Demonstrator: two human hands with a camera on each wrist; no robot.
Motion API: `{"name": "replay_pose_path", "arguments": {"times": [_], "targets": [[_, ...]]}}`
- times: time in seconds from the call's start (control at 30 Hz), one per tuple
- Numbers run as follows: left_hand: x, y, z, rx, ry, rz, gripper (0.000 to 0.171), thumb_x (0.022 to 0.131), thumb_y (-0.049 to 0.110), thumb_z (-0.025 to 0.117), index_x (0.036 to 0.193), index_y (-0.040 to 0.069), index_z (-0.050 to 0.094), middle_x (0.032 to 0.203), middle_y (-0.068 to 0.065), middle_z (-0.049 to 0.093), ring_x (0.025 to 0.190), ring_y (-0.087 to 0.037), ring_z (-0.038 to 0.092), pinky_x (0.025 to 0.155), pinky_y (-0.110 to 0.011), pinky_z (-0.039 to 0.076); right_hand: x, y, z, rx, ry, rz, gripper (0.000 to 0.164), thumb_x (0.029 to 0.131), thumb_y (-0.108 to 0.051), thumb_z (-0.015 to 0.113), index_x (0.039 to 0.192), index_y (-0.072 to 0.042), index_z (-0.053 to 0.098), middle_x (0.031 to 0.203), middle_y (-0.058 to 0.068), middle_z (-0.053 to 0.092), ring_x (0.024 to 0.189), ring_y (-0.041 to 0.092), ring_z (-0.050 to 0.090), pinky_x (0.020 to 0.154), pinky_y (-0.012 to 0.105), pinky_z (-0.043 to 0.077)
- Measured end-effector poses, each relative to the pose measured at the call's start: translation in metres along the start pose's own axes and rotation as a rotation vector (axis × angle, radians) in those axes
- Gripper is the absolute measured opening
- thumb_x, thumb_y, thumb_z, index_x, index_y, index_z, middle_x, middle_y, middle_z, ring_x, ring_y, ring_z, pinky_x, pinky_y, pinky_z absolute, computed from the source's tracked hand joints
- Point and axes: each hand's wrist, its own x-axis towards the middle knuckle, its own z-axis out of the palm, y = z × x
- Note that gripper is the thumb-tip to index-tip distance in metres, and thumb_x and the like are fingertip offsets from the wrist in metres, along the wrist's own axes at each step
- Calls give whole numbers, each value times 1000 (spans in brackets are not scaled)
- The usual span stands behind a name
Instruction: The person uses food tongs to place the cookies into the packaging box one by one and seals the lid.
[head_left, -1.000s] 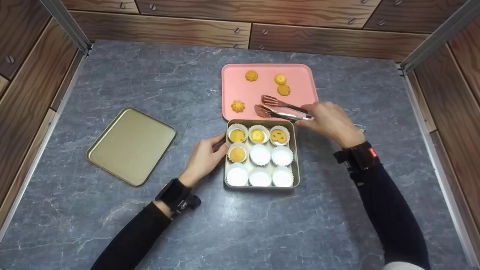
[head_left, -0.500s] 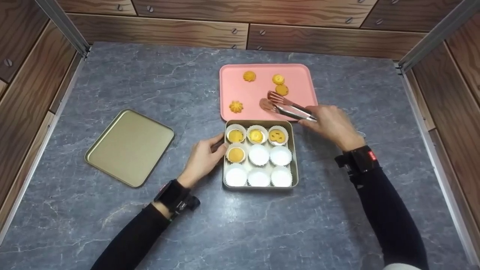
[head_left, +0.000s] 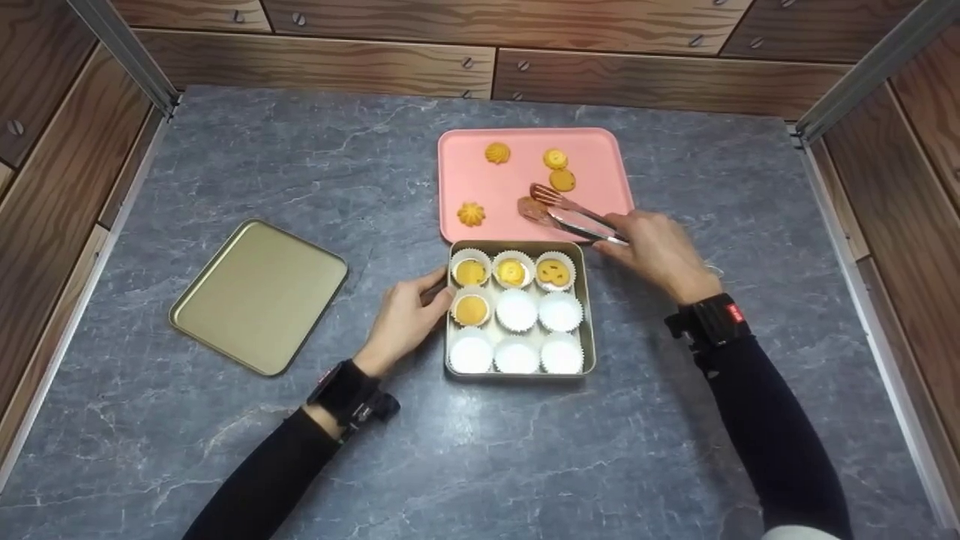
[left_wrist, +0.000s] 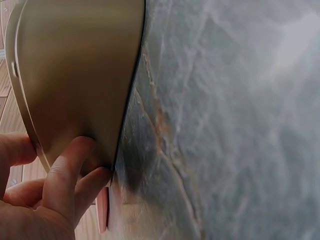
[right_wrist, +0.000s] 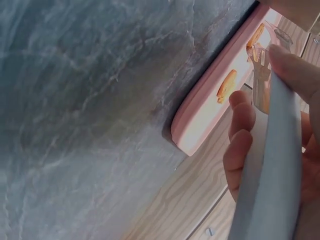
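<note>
My right hand (head_left: 660,251) holds metal serving tongs (head_left: 581,217) over the near right part of the pink tray (head_left: 457,176). A brownish patch, perhaps a cookie, shows at the tongs' slotted tips; whether they grip it I cannot tell. Beyond the tips lie two touching cookies, one round (head_left: 562,180) and one ring-patterned (head_left: 556,158). My left hand (head_left: 405,315) holds the left wall of a square gold tin (head_left: 589,330), its fingers (left_wrist: 75,155) against the outside and thumb at the rim. White paper cups fill the tin; the back row and the middle-left cup contain cookies.
A gold lid (head_left: 259,296) lies apart on the left of the grey marbled table (head_left: 480,457). Two swirled cookies, one far (head_left: 497,153) and one near (head_left: 471,214), sit on the tray's left half. Wood-patterned panels (head_left: 315,64) enclose the back and sides.
The tongs' tips have shifted slightly away from the tin and drawn somewhat closer together over the tray. My left hand and the tin stay in place.
</note>
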Motion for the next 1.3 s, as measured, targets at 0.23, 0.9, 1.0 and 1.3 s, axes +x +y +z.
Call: {"name": "replay_pose_path", "arguments": {"times": [0.23,0.9,1.0,1.3], "targets": [[0,0,0,-14,-14,-16,51,101,26,67,145,3,56,102,-18,75,48,-7,39,47,-22,40,-4,3,6,7,43,9,28,95,-29,76,110,-6,71,80,10,60,74,32,59,63,50,46],[0,-1,1,5,27,18,47,99,23,68,141,4,61,137,-17,62,109,-24,67,104,-41,51,-25,0,-1,90,169,-21,40,97,-26,75,127,1,69,103,22,73,87,41,67,75,57,53],[0,-1,0,1,25,13,47,99,23,69,141,3,60,138,-16,62,111,-23,66,106,-41,50,-28,0,-2,97,184,-23,41,97,-26,75,127,0,69,101,21,72,85,39,67,72,55,53],[0,-1,0,4,11,6,48,100,25,68,142,3,59,136,-18,63,51,-10,37,61,-30,45,-40,-5,-10,104,211,-30,42,95,-24,77,130,-2,69,107,21,73,86,37,68,73,55,55]]}}
